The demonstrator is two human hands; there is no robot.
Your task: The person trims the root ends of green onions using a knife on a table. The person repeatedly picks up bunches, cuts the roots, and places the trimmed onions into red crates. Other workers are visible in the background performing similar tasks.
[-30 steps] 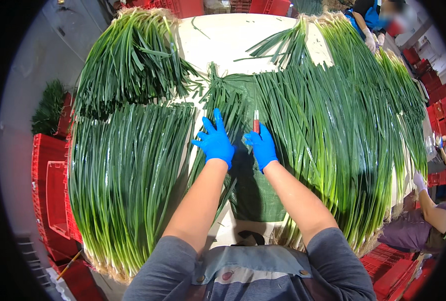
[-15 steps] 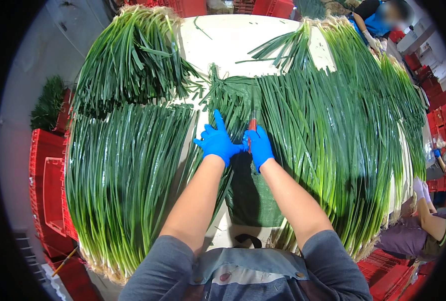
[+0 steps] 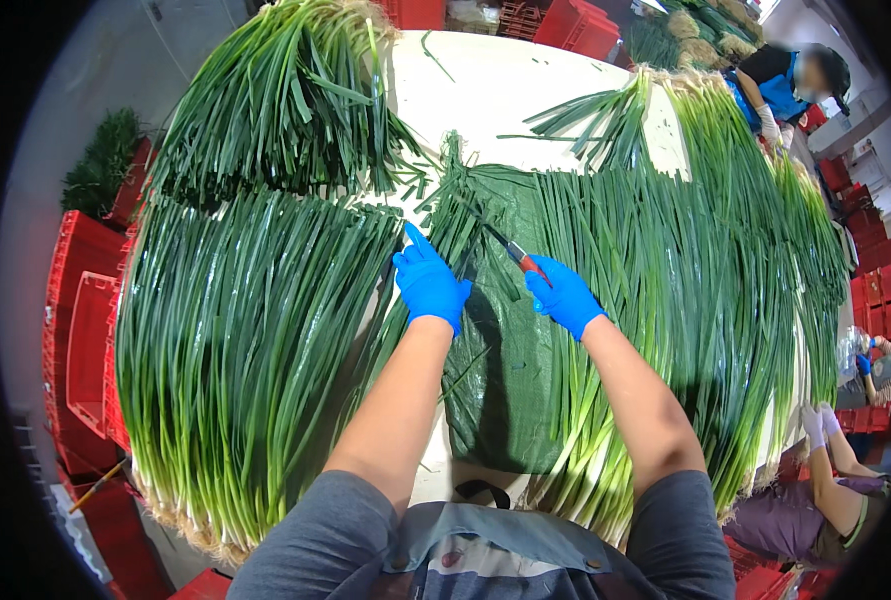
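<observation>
My right hand (image 3: 565, 298), in a blue glove, is closed around the red handle of a knife (image 3: 534, 267). Its dark blade slants up and left over cut leaf ends. My left hand (image 3: 430, 285), gloved alike, lies with its index finger stretched out beside a strip of dark green leaves (image 3: 452, 232), holding nothing that I can see. Under and between the hands is a green woven sheet (image 3: 510, 400). To the left lies a wide row of long leek-like stalks (image 3: 255, 330), roots toward me; a similar row (image 3: 635, 300) lies on the right.
A heap of stalks (image 3: 285, 110) covers the far left of the white table (image 3: 475, 90). More rooted stalks (image 3: 725, 130) lie far right. Red crates (image 3: 90, 350) stand at the left. One co-worker (image 3: 785, 90) is at the far right, another person's gloved hands (image 3: 820, 425) at the right edge.
My right hand has moved right, away from my left, and the knife has tilted from upright to slanting left. My left hand's fingers have drawn closer together. The view has shifted slightly.
</observation>
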